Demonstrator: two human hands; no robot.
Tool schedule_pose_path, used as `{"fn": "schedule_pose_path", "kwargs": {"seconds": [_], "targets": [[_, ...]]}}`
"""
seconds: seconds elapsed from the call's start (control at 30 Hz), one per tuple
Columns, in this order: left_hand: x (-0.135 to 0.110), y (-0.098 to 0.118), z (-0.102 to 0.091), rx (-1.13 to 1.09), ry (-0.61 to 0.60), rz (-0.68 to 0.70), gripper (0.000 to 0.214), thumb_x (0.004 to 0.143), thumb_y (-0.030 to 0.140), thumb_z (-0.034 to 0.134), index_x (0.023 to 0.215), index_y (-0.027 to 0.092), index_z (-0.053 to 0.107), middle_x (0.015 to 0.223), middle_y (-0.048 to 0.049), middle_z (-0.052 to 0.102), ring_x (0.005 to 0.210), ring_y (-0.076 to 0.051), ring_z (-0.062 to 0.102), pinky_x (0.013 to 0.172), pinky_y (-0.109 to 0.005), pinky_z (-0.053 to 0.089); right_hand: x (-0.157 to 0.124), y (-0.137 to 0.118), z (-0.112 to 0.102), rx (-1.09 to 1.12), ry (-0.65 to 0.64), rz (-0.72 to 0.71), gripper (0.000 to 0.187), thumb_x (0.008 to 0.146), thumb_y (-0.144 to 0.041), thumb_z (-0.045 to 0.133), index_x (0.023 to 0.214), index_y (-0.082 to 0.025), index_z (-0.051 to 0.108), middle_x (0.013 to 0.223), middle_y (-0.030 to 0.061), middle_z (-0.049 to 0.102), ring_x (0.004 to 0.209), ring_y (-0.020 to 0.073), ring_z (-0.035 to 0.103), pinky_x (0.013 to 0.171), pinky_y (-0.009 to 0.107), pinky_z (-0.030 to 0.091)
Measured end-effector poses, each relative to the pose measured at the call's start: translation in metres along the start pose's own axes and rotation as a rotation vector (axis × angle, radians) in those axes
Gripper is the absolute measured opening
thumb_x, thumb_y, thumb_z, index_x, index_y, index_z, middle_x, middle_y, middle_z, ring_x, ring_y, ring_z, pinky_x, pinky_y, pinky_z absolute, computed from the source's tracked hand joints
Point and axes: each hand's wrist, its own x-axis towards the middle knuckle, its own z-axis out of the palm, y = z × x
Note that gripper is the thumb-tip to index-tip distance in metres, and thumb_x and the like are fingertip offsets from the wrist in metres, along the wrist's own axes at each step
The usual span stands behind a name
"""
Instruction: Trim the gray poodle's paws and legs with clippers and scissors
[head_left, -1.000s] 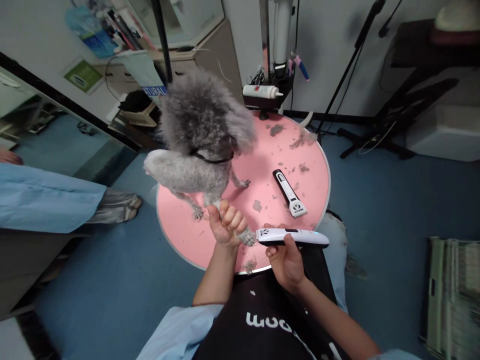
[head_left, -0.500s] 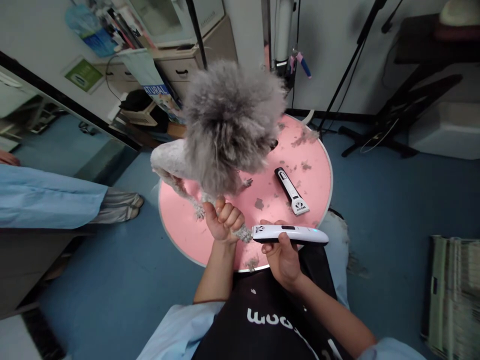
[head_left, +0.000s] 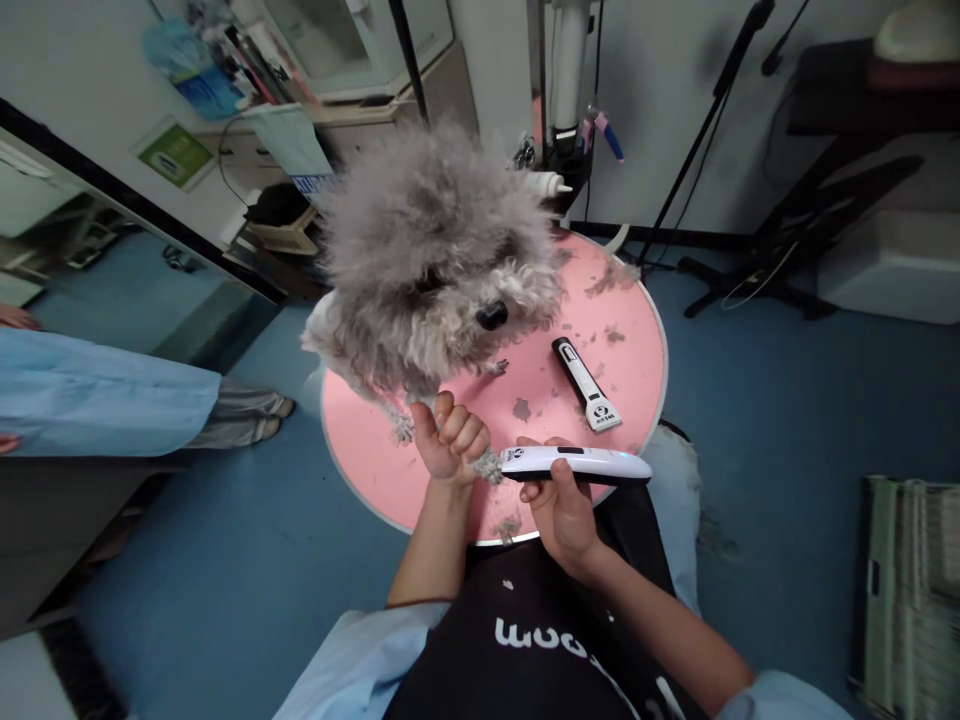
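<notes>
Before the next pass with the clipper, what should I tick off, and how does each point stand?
1. Left hand closed around the paw: ok.
2. Right hand wrapped around the white clipper: ok.
3. Clipper tip at the paw: ok; exact contact cannot tell.
4. The dog standing quiet: cannot tell; its head faces the camera.
5. Spare clipper lying apart from the dog on the pink table: ok.
6. Table free of fur clumps: not ok.

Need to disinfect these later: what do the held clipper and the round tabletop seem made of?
Clipper: probably hard plastic, glossy white shell catching light. Tabletop: pink matte surface, likely rubber or vinyl; its pale shiny rim looks like metal.
</notes>
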Motion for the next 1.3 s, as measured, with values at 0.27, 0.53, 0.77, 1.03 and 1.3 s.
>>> {"fn": "schedule_pose_path", "kwargs": {"seconds": [0.27, 0.53, 0.77, 1.03, 1.3], "targets": [[0.0, -0.002, 0.001, -0.079, -0.061, -0.032, 0.044, 0.086, 0.051, 0.047, 0.063, 0.021, 0.026, 0.041, 0.0126, 0.011, 0.03, -0.004, -0.004, 0.026, -0.014, 0.015, 0.002, 0.0, 0.009, 0.029, -0.021, 0.001, 0.039, 0.064, -0.042, 0.077, 0.091, -0.025, 0.054, 0.088, -0.0001, 0.071, 0.047, 0.0075, 0.053, 0.046, 0.022, 0.045], [0.0, -0.004, -0.005, -0.07, 0.001, -0.031, 0.043, 0.085, 0.052, 0.048, 0.063, 0.021, 0.028, 0.042, 0.0125, 0.009, 0.031, -0.005, -0.003, 0.026, -0.014, 0.016, 0.017, -0.004, -0.001, 0.111, 0.093, 0.245, 0.028, 0.069, -0.038, 0.072, 0.084, -0.021, 0.056, 0.082, 0.002, 0.073, 0.042, 0.0039, 0.048, 0.041, 0.017, 0.042], [0.001, -0.006, -0.011, -0.122, -0.049, -0.077, 0.045, 0.083, 0.049, 0.054, 0.057, 0.019, 0.033, 0.042, 0.0115, 0.01, 0.031, -0.004, 0.0, 0.025, -0.014, 0.015, 0.011, 0.001, 0.008, 0.151, 0.077, 0.223, 0.033, 0.063, -0.039, 0.076, 0.084, -0.022, 0.057, 0.076, -0.0004, 0.071, 0.043, 0.0048, 0.048, 0.043, 0.017, 0.042], [0.003, -0.008, -0.007, -0.066, -0.001, -0.083, 0.046, 0.088, 0.054, 0.043, 0.059, 0.018, 0.039, 0.042, 0.0105, 0.013, 0.032, -0.005, 0.002, 0.029, -0.015, 0.02, 0.008, 0.001, 0.012, 0.173, 0.029, 0.141, 0.033, 0.066, -0.031, 0.075, 0.092, -0.027, 0.056, 0.092, -0.0016, 0.07, 0.05, 0.0061, 0.051, 0.052, 0.022, 0.047], [0.006, -0.011, 0.002, -0.035, 0.027, -0.065, 0.044, 0.088, 0.052, 0.042, 0.061, 0.019, 0.033, 0.044, 0.011, 0.007, 0.033, -0.005, -0.001, 0.027, -0.014, 0.013, 0.011, -0.002, 0.002, 0.138, 0.023, 0.058, 0.03, 0.066, -0.03, 0.074, 0.09, -0.027, 0.057, 0.085, -0.0023, 0.068, 0.053, 0.0079, 0.052, 0.05, 0.021, 0.043]]}}
